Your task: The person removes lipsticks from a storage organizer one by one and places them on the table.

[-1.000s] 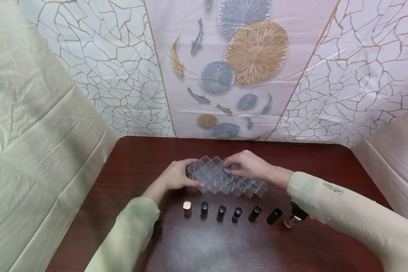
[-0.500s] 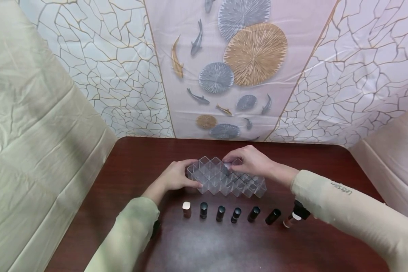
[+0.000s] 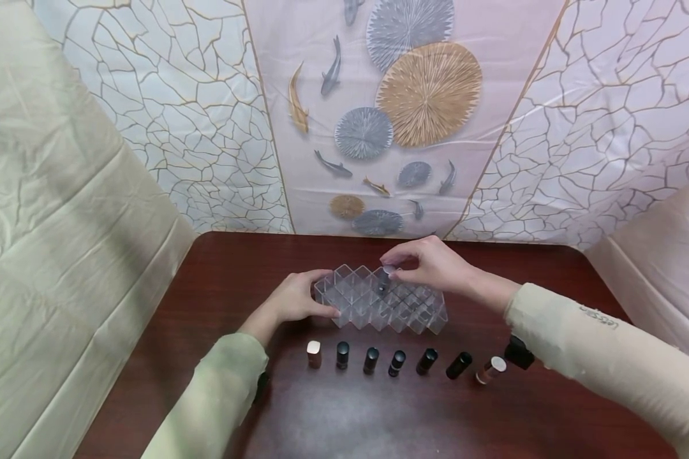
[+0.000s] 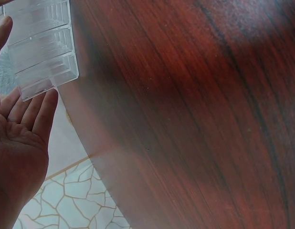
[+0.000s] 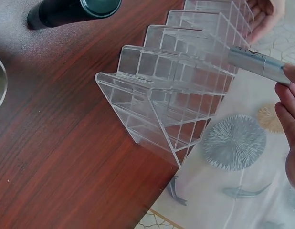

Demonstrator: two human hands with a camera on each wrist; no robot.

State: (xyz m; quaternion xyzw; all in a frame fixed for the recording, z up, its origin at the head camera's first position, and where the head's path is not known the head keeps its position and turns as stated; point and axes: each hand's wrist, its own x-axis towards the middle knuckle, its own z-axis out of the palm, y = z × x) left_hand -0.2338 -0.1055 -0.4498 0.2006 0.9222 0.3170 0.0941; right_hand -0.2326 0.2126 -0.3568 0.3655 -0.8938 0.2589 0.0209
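A small silver tube (image 5: pixel 255 62) is pinched in the right hand (image 3: pixel 430 264) just above the clear plastic rack of little boxes (image 3: pixel 379 299), steadied by the left hand (image 3: pixel 293 299) on the dark red bench (image 3: pixel 207 287), and it could be dropped or bumped on a thin wall if tilted.

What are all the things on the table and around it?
Clear organizer: one, see-through plastic grid, middle of the table.
Silver tube: one, pinched above the organizer.
Lipstick tubes: seven in a row before the organizer; five dark, the two end ones light-capped.
Table: one, dark red-brown wood.
Backdrop: one, pale, with fish and round leaves.
Left hand: rests on the organizer's left end.
Right hand: pinches the silver tube.
Sleeves: two, pale beige.
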